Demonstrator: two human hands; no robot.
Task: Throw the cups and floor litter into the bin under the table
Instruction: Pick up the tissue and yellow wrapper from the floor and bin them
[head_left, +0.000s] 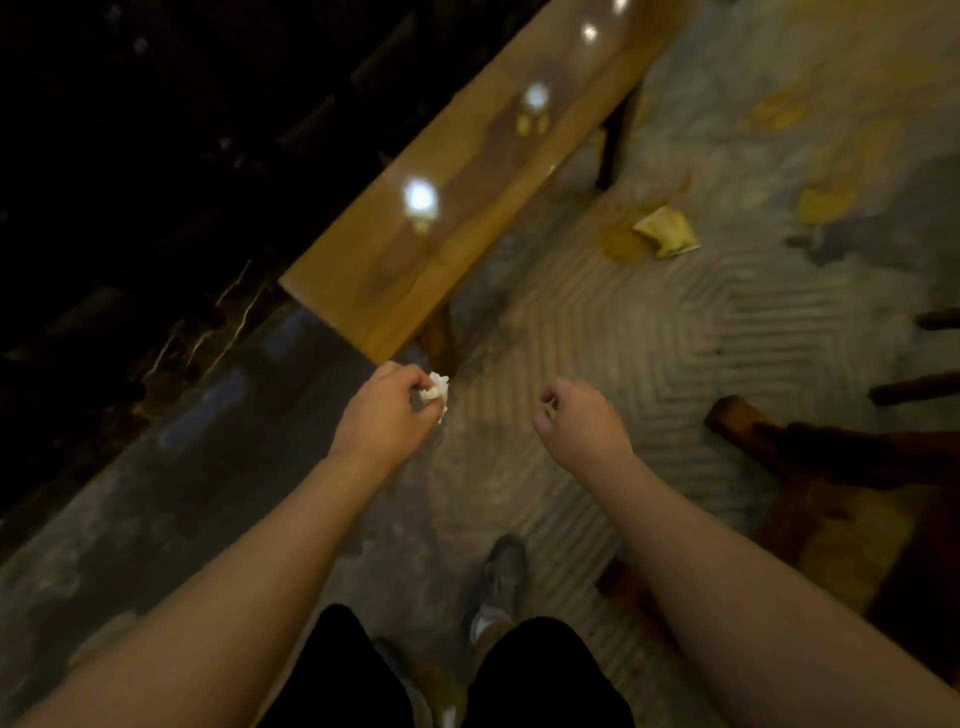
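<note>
My left hand (387, 408) is closed around a crumpled white paper (437, 392), held just in front of the near corner of the long wooden table (431, 218). My right hand (574, 413) hangs beside it with the fingers curled in; nothing shows in it. A crumpled yellowish wrapper (667, 233) lies on the floor to the right of the table, near a table leg (615, 140). No bin and no cups are visible; the space under the table is mostly hidden by its top.
A dark wooden chair or stool (810, 457) stands at the right, with more dark legs (914, 387) behind it. Yellow stains (826, 202) mark the patterned grey floor. My shoe (498, 582) is below the hands. The left side is very dark.
</note>
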